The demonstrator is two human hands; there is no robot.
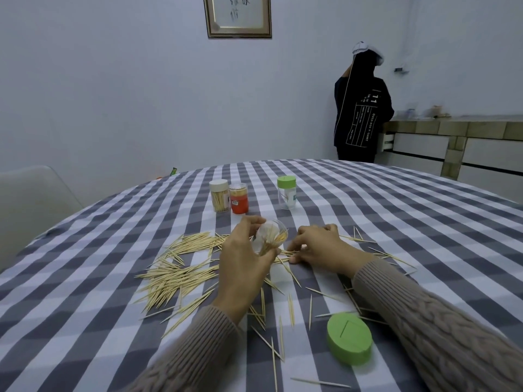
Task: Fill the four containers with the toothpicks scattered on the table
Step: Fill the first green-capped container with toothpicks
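My left hand (243, 261) grips a clear open container (271, 234), tilted toward the right, with toothpicks inside it. Just to its right, my right hand (317, 246) pinches a few toothpicks against the tablecloth. Loose toothpicks (181, 267) lie in a wide pile to the left and scattered thinly toward the front. Further back stand a white-lidded container (219, 195) full of toothpicks, an orange container (238, 198), and a nearly empty green-lidded container (286, 192). A loose green lid (349, 338) lies at the front right.
The round table wears a grey and white checked cloth (396, 210). A pale chair (31, 199) stands at the left. A person in dark clothes (362, 108) stands at a counter (458, 128) in the back right.
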